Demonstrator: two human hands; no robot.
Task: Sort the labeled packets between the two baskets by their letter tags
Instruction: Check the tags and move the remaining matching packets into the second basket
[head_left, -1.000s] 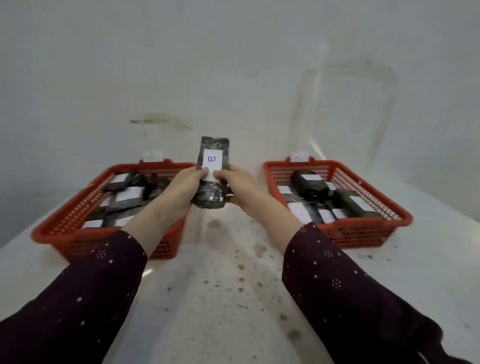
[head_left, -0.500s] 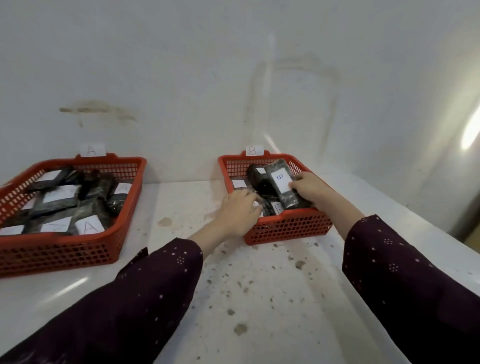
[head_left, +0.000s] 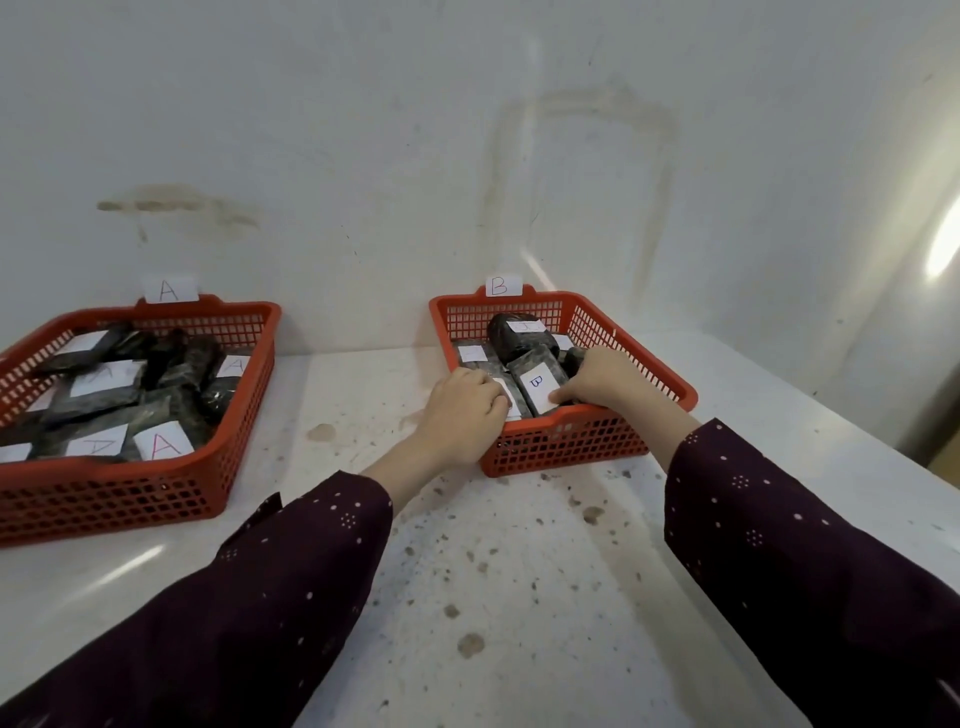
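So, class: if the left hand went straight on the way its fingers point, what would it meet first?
Most likely the white-tagged packet just left of the B-tagged packet in the right basket; the left hand looks nearly touching it, but depth is unclear.

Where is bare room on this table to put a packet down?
Free: the table strip between basket A and basket B; the front area between the two sleeves; the patch right of basket B. Crowded: both baskets are full of packets, and the left hand and right hand, which holds the B packet, cover basket B's near edge.
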